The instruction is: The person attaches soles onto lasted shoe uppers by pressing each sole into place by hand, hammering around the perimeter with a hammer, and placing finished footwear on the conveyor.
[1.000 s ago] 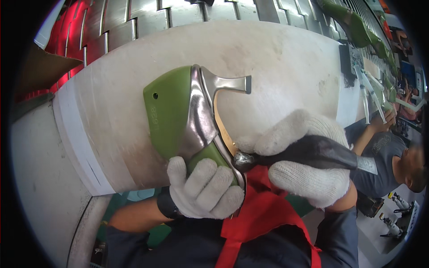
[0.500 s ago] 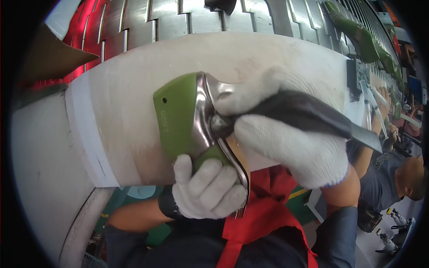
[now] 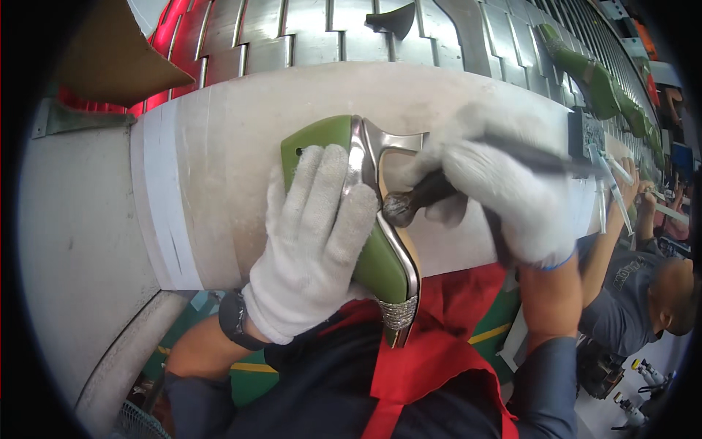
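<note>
A shoe with a shiny silver upper (image 3: 356, 164) is fitted on a green last (image 3: 382, 267), lying across the near table edge with its toe toward me. A glittery strap (image 3: 398, 313) crosses the toe. My left hand (image 3: 311, 227), in a white knit glove, holds the last from above, fingers laid over its hole end. In my gloved right hand (image 3: 512, 194) is a pair of dark pincers (image 3: 431, 194). Their rounded metal knob sits beside the sole edge; the handles are apart, one blurred. A metallic piece (image 3: 402, 143) juts right from the shoe's upper end.
The pale table (image 3: 230, 139) curves before me, with slatted metal conveyor (image 3: 314, 36) beyond. On that lie a dark wedge-shaped piece (image 3: 395, 20) and green lasts (image 3: 603, 91). Brown cardboard (image 3: 121, 62) overhangs at left. A dark block (image 3: 585, 132) stands at right, near a co-worker (image 3: 632, 278).
My left hand has moved from the toe part up over the last. My right hand has shifted right with the pincers, whose handles have spread. The shoe sits slightly further right in view.
</note>
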### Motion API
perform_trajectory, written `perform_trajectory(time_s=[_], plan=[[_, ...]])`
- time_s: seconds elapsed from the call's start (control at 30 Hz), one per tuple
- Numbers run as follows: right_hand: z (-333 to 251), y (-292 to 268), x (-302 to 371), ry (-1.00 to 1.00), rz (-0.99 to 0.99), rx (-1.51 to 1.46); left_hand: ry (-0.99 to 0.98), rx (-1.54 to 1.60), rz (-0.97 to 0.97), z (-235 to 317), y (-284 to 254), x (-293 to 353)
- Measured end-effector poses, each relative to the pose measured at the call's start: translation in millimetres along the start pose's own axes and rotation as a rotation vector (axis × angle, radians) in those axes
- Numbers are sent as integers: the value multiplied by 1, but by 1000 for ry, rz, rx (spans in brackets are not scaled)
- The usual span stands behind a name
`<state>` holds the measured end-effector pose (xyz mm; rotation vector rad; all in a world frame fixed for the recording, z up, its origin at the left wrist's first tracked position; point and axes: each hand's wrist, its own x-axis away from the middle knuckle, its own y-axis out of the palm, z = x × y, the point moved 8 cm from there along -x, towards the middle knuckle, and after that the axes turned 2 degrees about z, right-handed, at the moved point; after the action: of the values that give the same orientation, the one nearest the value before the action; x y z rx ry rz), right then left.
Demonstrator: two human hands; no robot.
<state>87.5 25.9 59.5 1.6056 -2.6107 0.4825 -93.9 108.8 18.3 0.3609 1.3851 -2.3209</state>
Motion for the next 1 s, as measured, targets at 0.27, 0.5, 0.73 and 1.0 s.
perform_trajectory(time_s=[0.27,0.5,0.73,1.0], plan=[[4,3,21,-252,-40,272,-29,9,-15,3,-9,-14],[-14,-8,113,-199,384,139,382,6,-48,26,5,-35],[-3,21,121,-186,229,78,401,-27,-55,34,4,-38],[5,-45,81,-441,544,975,447,48,-32,38,-14,-46]])
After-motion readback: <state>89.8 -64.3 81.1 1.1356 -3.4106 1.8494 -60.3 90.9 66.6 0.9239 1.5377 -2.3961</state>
